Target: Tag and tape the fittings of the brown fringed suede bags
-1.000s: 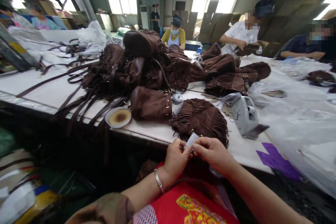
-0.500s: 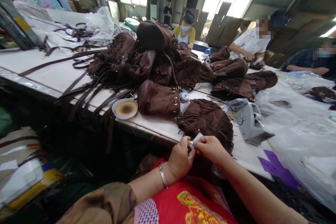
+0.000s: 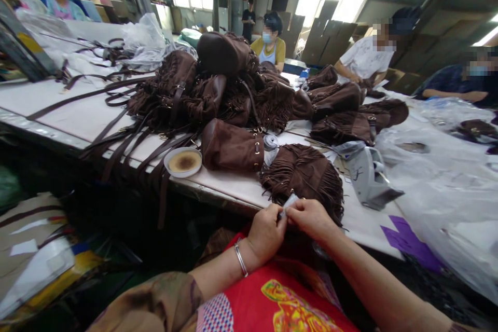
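Close together at the table's front edge, my left hand and my right hand pinch a small pale, translucent strip, perhaps plastic or thin paper; its exact kind is unclear. Both hands have their fingers closed on it. Just beyond them lies a dark brown fringed bag flap, part of a bag whose strap hardware sits near my fingertips. Left of it a brown suede bucket bag rests on its side, with a grey-white roll at its mouth.
A white bowl of yellowish-brown stuff stands at the table edge. Brown bags are heaped behind, their straps hanging over the edge. A grey tape dispenser, purple pieces and plastic sheeting lie right. Several people work across the table.
My fingers have closed further over the pale strip, hiding the shiny bit seen at my left thumb. The view has shifted slightly. Across the table, a person in yellow has turned their head.
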`<state>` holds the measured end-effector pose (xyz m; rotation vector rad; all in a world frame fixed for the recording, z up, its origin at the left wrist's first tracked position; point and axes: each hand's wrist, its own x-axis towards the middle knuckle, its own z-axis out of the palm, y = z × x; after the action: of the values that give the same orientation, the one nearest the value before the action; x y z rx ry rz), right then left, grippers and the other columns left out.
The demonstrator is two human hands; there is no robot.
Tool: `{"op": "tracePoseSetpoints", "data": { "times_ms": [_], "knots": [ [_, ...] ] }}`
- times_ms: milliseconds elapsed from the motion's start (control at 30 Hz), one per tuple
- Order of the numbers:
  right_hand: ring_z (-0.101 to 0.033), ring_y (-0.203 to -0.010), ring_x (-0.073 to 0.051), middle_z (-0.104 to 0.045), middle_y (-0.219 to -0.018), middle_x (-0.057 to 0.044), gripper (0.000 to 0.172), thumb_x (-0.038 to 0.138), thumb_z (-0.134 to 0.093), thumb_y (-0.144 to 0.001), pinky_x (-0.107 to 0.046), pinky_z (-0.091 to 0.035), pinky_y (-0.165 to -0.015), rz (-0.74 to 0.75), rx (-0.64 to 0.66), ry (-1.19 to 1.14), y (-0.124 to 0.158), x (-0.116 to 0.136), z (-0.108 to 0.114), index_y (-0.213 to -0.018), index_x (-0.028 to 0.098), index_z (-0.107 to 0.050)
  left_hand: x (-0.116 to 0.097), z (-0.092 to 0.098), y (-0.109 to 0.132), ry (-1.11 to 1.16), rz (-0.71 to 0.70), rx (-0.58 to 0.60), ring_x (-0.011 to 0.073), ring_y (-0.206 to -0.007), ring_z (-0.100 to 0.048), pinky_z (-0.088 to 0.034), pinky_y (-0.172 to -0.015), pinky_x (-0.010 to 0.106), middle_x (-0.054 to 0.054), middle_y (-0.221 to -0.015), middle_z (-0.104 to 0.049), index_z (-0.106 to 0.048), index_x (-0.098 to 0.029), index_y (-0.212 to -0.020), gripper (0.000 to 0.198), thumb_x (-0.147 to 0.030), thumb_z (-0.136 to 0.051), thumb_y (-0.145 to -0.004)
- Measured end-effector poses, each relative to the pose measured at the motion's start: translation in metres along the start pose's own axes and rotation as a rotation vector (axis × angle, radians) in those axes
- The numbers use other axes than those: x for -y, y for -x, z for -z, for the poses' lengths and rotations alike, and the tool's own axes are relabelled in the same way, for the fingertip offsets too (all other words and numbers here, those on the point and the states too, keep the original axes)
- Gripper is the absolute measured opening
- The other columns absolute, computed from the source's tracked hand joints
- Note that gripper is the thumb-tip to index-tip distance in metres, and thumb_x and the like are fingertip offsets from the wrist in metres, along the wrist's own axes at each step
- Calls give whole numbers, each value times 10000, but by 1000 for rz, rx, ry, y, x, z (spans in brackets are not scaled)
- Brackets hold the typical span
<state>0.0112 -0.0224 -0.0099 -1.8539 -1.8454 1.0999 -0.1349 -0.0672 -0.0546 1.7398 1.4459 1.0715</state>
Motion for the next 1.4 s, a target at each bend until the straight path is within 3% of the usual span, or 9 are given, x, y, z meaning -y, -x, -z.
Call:
{"op": "tracePoseSetpoints", "data": {
  "times_ms": [267, 767, 967, 1133, 1267, 1400],
  "knots": [
    [-630, -607, -167, -710, -628, -22, 212, 290, -583, -722, -234, -420, -553, -23, -57, -125, 12, -9, -4, -654, 181, -750, -6, -4, -5, 345, 248, 47, 164, -713, -659, -494, -643, 242, 66, -838, -726, -679, -146, -917, 179, -298, -603, -860],
    [-671, -675, -193, -728, -714, -33, 201, 329, -569, -749, -266, -467, -638, 30, -171, -204, 23, -14, -16, -733, 184, -708, -12, -8, -6, 552, 440, 50, 166, -668, -677, -518, -594, 239, 76, -790, -729, -658, -123, -918, 174, -250, -632, -802],
    [-600, -538, -170, -661, -594, -1, 178, 348, -634, -709, -258, -406, -512, -60, -221, -209, 20, -23, -20, -794, 202, -581, -17, -6, -6, 593, 476, 55, 162, -665, -685, -524, -590, 229, 80, -801, -735, -660, -122, -922, 164, -224, -647, -795],
    [-550, -508, -144, -627, -559, -14, 246, 422, -648, -733, -252, -370, -492, -112, -208, -212, 23, -26, -19, -671, 197, -569, -19, -4, -8, 649, 567, 62, 168, -689, -701, -527, -579, 209, 89, -776, -735, -659, -115, -920, 196, -256, -694, -787],
    [-366, -401, -81, -494, -475, 33, 408, 552, -611, -780, -244, -260, -420, -106, -105, -446, 26, -33, -24, -601, 189, -559, -24, 1, -11, 733, 662, 68, 167, -703, -702, -528, -557, 195, 97, -801, -727, -650, -113, -912, 220, -270, -717, -772],
    [-312, -397, -67, -425, -468, 61, 468, 624, -673, -726, -237, -215, -402, -108, -90, -648, 27, -39, -30, -614, 184, -558, -30, 9, -15, 862, 757, 111, 144, -707, -674, -535, -528, 190, 74, -839, -699, -631, -125, -911, 210, -208, -713, -736]
  ]
}}
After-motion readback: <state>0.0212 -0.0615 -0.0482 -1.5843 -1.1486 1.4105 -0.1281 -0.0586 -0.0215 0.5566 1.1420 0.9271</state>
